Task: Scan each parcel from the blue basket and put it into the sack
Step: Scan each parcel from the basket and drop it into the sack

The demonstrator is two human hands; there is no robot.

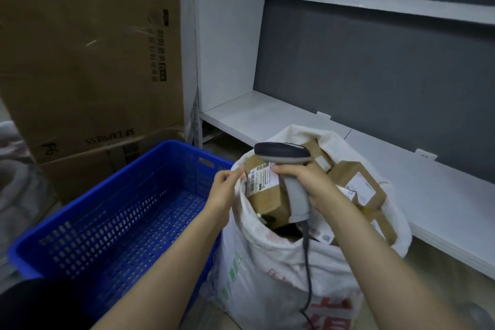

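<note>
The light is dim and cool, with a grey-blue cast, and it falls evenly, so shadows are soft and faint. The white sack (267,262) is the brightest thing, though its mouth is dark inside. The scanner (284,154) in my right hand (302,182) looks fairly sharp. The far left edge smears into blur, and the shelf (375,4) lines bow towards the corners.

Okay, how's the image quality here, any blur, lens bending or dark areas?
Head view: dim, bluish overall; shelf edge bows from the wide-angle lens; far left beside the blue basket is smeared; the parcel label in the sack is too soft to read.
</note>
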